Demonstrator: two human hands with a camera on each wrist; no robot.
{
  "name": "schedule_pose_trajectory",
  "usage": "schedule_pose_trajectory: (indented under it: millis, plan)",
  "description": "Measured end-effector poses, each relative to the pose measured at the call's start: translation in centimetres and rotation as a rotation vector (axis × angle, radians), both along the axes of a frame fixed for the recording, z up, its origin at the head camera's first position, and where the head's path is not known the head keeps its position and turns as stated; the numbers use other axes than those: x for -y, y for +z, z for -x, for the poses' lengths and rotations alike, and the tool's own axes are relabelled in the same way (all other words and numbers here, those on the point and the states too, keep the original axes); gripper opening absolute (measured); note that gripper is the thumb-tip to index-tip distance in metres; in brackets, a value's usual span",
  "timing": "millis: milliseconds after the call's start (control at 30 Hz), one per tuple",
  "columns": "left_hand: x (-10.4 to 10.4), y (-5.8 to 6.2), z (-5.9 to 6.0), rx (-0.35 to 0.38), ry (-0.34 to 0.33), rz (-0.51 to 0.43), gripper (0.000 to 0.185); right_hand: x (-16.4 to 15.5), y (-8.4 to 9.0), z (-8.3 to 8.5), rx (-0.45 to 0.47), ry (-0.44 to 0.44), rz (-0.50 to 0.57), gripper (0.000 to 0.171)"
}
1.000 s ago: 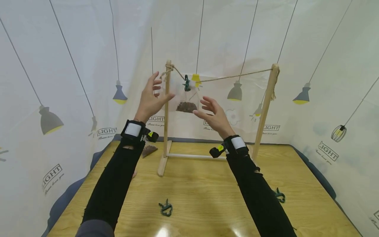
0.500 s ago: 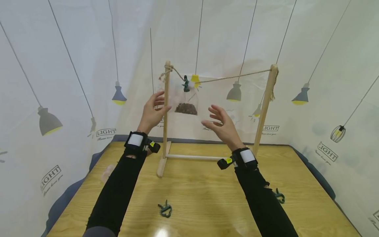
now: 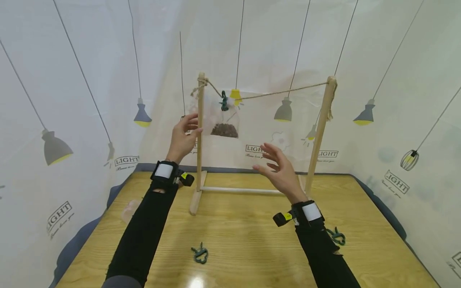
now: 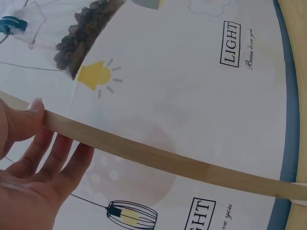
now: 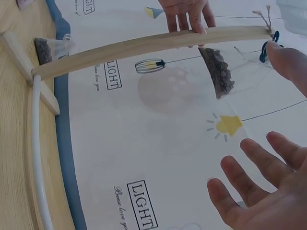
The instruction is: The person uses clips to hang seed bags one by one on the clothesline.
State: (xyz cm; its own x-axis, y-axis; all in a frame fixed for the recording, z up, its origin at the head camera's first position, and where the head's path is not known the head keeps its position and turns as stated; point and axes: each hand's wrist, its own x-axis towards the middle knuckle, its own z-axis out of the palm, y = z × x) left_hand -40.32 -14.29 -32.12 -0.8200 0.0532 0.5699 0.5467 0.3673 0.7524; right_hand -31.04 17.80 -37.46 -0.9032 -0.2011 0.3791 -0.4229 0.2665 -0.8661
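A wooden rack stands at the back of the table, its left post (image 3: 199,136) and right post (image 3: 322,124) joined by a string (image 3: 284,93). A green clip (image 3: 224,101) holds a clear bag of brown bits (image 3: 225,126) on the string. My left hand (image 3: 187,132) rests against the left post with straight fingers (image 4: 57,153) and the thumb touching the wood (image 4: 144,154). My right hand (image 3: 279,166) hovers open in the air, below and right of the bag (image 5: 218,72), holding nothing.
Two green clips lie on the wooden table, one at the front (image 3: 200,254), one by my right forearm (image 3: 337,236). A clear bag (image 3: 129,210) lies at the table's left edge, another with brown bits (image 5: 45,48) by the rack's foot. Printed cloth walls surround the table.
My right hand has dropped down and back from the bag. My left hand has sunk lower and settled against the left post. The bag hangs from the clip.
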Motion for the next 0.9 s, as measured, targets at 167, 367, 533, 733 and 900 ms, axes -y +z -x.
schedule_pose_trajectory:
  millis: [167,367,533,733,900]
  plan:
    - [-0.4,0.0,0.0,-0.038,0.024,-0.026,0.043,-1.1,-0.5,-1.0,-0.037,-0.040,-0.016,0.077]
    - [-0.8,-0.2,0.1,-0.074,0.049,-0.075,0.041,-3.3,-1.3,-2.2,-0.055,-0.095,-0.050,0.077]
    - [-0.9,-0.7,0.2,-0.082,0.064,-0.073,0.041,-5.7,-2.1,-3.4,0.012,-0.169,-0.083,0.078]
    - [-1.1,-0.8,0.2,-0.068,0.083,-0.063,0.044,-8.6,-2.5,-4.7,0.060,-0.252,-0.156,0.080]
    - [-1.2,-0.5,0.3,-0.069,0.076,-0.075,0.045,-11.1,-2.9,-5.4,0.104,-0.312,-0.218,0.083]
